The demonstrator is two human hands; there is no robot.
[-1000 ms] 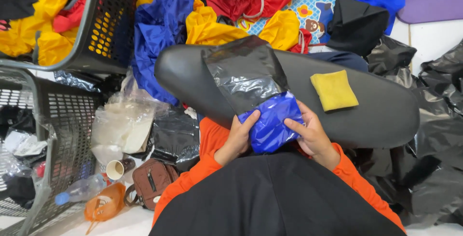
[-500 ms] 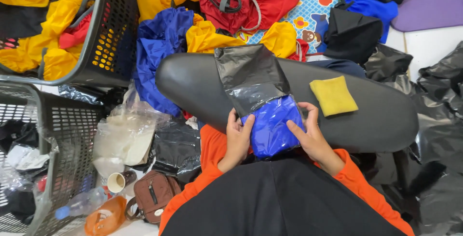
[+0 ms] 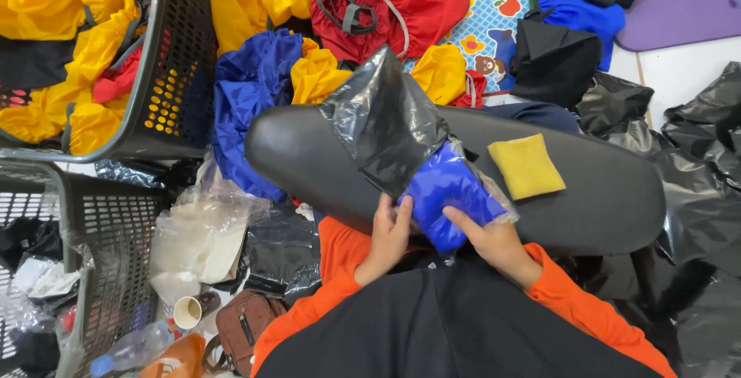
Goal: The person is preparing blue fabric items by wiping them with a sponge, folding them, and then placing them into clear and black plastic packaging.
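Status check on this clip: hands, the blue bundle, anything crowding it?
Left hand and right hand both gripping blue bundle. Bundle partly inside black bag, on black board. Yellow pad lies beside it, apart.

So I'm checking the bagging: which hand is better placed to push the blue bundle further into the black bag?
Probably the right hand: it cups the blue bundle's outer end, opposite the black bag. The left hand holds the side nearer the bag's mouth.
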